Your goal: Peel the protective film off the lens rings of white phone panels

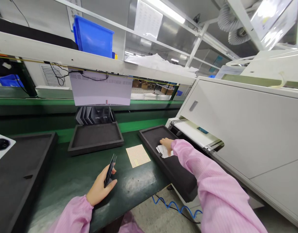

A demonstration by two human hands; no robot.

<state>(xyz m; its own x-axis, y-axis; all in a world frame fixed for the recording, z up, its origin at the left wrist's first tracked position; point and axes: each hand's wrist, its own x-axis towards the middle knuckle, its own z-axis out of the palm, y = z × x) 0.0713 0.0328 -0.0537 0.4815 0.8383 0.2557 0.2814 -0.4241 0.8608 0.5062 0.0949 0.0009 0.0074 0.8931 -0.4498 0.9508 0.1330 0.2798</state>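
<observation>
1. Two pink sleeves [222, 187] reach in from the bottom edge, the right one nearest the camera, each ending in a bare hand.
2. One left hand [100, 186] is raised over the near part of the green bench [66, 181]. Its grip is closed around a small fan of thin dark plates [109, 171], held on edge between thumb and fingers; at least three, their edges overlapping too much for a sure count.
3. One right hand [167, 144] reaches down into the right tray [180, 171], fingers touching white pieces [160, 150] that lie there. More than one shows, but the hand covers part of them; whether its grip has closed on any, I cannot tell.
4. Three black trays in all: that one, a middle tray [97, 136] farther back, and a left tray [15, 181] cut off by the frame.
5. One dotted sheet [138, 156] lies flat on the bench, between the hands and slightly beyond the left.
6. One row of upright dark panels [93, 115], too crowded to count, stands behind the middle tray.
7. One white machine [248, 126] fills the right side; one small dark item [202, 130] sits on its belt [191, 131].
</observation>
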